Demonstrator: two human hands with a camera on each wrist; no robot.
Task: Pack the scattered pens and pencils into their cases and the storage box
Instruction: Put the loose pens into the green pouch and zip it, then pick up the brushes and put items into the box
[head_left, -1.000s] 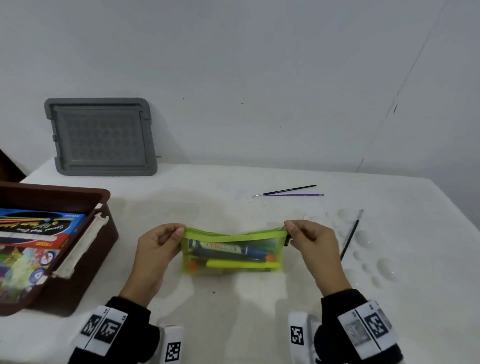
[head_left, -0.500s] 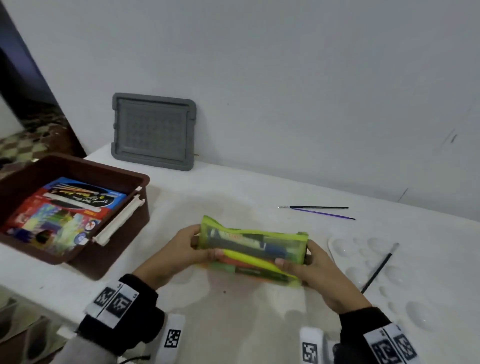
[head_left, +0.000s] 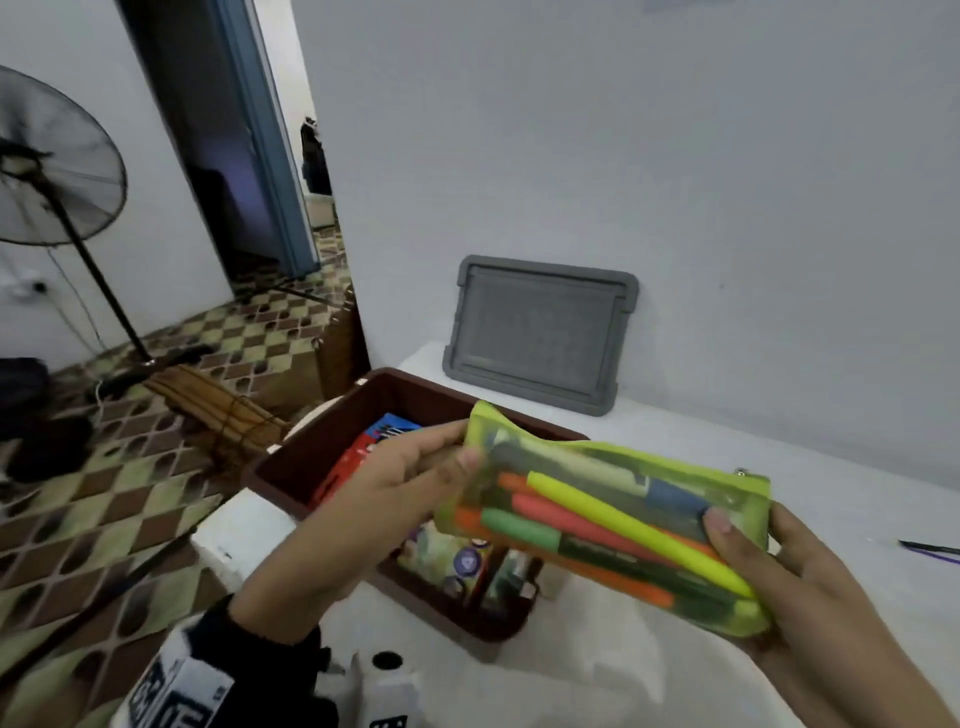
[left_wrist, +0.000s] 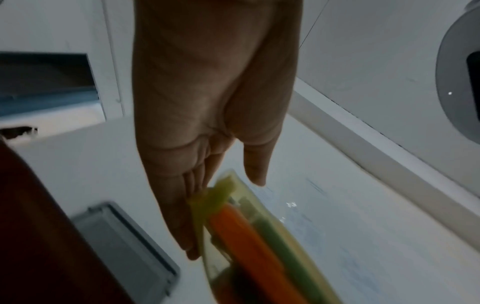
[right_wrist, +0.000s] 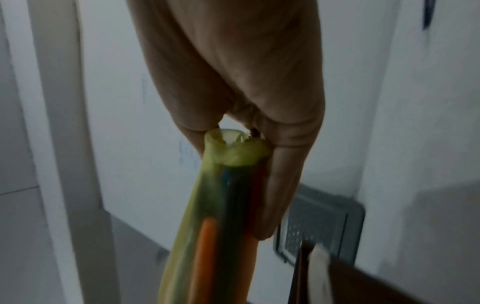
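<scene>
A see-through lime-green pencil case (head_left: 608, 514) full of coloured markers hangs in the air, partly over the brown storage box (head_left: 332, 447). My left hand (head_left: 415, 483) pinches its left end, thumb on top and fingers underneath. My right hand (head_left: 769, 561) grips its right end, thumb on the front face. In the left wrist view the case (left_wrist: 249, 236) sits between the straight fingers (left_wrist: 182, 216) and the thumb. The right wrist view shows the case's zipped end (right_wrist: 233, 152) held between thumb and fingers. The box holds coloured pen packs (head_left: 374, 441).
A grey lid (head_left: 540, 332) leans on the wall behind the box. Thin brushes (head_left: 930, 548) lie on the white table (head_left: 831, 499) at the far right. The table's left edge drops to a chequered floor with a standing fan (head_left: 57, 171).
Both hands lifted the zipped case off the table and carried it left, over the brown box. My head turned left, bringing the doorway and floor into view.
</scene>
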